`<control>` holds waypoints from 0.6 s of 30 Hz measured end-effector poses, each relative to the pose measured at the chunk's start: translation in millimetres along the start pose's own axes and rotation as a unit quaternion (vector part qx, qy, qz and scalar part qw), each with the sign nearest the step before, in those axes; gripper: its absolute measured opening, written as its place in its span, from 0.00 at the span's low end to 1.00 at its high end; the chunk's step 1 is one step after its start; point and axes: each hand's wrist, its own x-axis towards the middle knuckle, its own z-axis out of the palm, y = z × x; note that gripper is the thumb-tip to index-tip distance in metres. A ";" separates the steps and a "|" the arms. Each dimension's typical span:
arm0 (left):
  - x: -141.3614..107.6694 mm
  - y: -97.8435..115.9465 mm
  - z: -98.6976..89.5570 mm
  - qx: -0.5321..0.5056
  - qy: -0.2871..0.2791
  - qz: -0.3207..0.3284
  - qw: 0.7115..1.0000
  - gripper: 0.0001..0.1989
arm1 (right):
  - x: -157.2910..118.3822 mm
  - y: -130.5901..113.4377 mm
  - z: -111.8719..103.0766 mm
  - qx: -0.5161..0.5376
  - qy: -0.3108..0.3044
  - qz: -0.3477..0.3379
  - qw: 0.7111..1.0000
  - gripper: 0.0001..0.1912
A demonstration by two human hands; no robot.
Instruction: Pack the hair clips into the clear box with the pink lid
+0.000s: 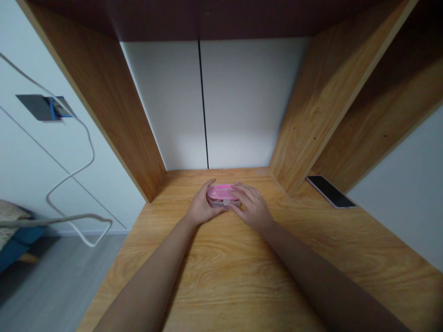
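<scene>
A small oval case [220,192] with a pink lid and a clear lower part rests on the wooden desk, near its back. A pale latch shows on the front side of the case. My left hand [203,205] is wrapped round the left end, fingers behind and thumb along the front. From the right, my right hand [254,205] grips the other end, with fingers over the lid and thumb at the front edge. What lies inside the case cannot be made out.
The wooden desk [221,276] is bounded by upright panels left and right [311,110] and a dark shelf [214,18] overhead. A phone [330,191] lies at the right by the wall. A white cable [90,143] hangs at the left.
</scene>
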 end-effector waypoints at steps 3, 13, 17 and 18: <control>0.5 1.1 -0.5 -0.021 -0.005 -0.009 1.000 0.56 | -0.2 -1.9 -1.9 -0.033 0.049 0.041 0.997 0.16; 0.6 1.5 -1.6 0.000 -0.006 0.019 1.000 0.54 | -2.8 -1.7 0.2 0.001 0.055 0.072 0.996 0.12; 0.1 -0.2 -1.6 -0.011 -0.013 0.013 1.000 0.54 | -1.8 -5.5 -0.2 0.024 0.076 0.104 0.991 0.16; -0.2 -0.3 -1.7 -0.013 -0.013 0.014 1.000 0.54 | -1.5 -6.4 0.0 0.037 0.075 0.116 0.990 0.19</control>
